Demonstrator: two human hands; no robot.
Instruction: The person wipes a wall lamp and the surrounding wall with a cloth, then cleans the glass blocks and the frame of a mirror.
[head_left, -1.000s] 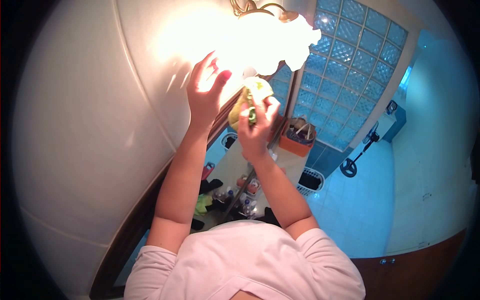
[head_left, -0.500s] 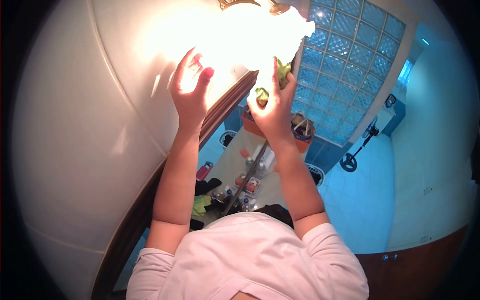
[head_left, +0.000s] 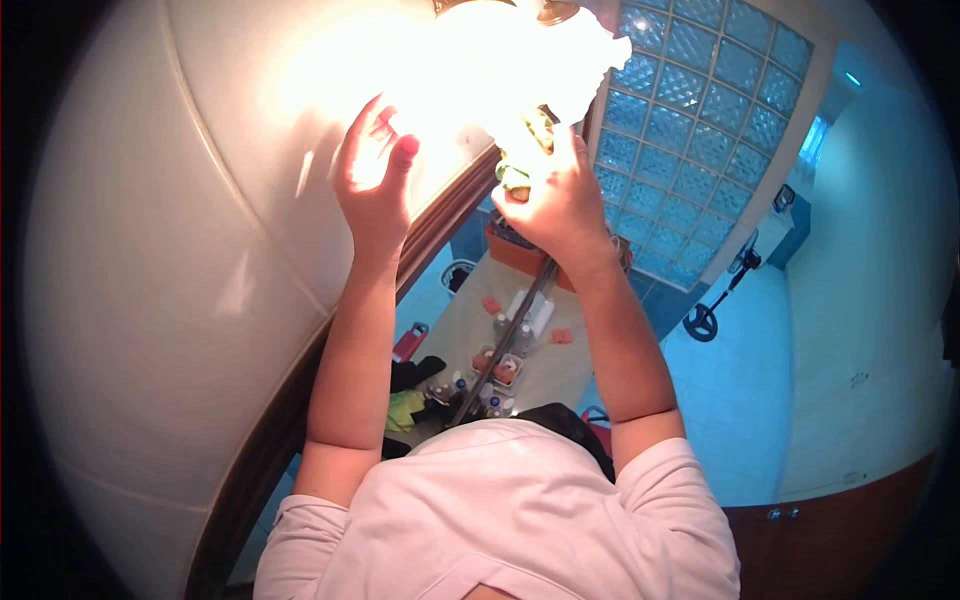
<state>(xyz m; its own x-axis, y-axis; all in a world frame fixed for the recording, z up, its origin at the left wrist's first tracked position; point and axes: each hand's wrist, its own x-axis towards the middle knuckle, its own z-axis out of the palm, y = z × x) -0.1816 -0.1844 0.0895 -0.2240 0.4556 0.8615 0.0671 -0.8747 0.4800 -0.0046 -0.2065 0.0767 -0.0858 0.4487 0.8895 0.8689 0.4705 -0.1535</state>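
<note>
Clock as seen in head view, 12 = top.

Right hand (head_left: 562, 205): grasping the cloth (head_left: 514, 178), bunched between thumb and fingers. Cloth sits on the hand's 10 o'clock side, visible part running roughly 7 to 1, upper end at the lower edge of the lamp (head_left: 592, 72). Actual contact: can't tell, glare eats it.

Left hand (head_left: 375, 190): released, thumb apart from fingers, nothing visible in it. Fingers point about 12 to 1, tips partly washed out, so can't say whether they touch anything. Cloth lies at about 3 o'clock from it, well apart.

Lamp: main glow is at 11 to 12 from the right hand, 1 to 2 from the left. Right hand is clearly nearer. Long axis unreadable in the glare; only the frilled rim on its 3 o'clock side reads clean. Brass fitting (head_left: 558, 12) at the top.

Mirror frame (head_left: 440, 222) runs 7 to 1, passing between the hands; wall (head_left: 120, 250) on its 9 o'clock side.
</note>
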